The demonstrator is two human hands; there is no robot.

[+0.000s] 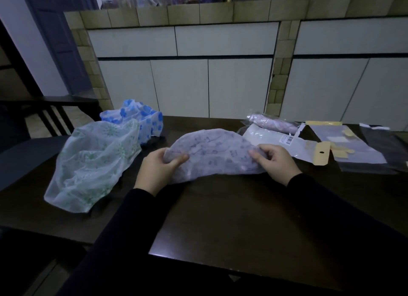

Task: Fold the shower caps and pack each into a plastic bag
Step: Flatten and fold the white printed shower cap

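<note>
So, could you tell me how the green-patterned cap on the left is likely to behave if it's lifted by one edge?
The green cap looks thin and see-through, lying crumpled, so it should droop rather than hold shape. It is probably very light. Its plastic-like sheen suggests it may slide on the table.

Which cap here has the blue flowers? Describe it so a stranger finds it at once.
Start at the dark table and go to its far left corner. Behind the big green-patterned cap sits the blue-flowered cap, crumpled. It alone bears bold blue blotches; the cap in the hands is greyish purple.
</note>
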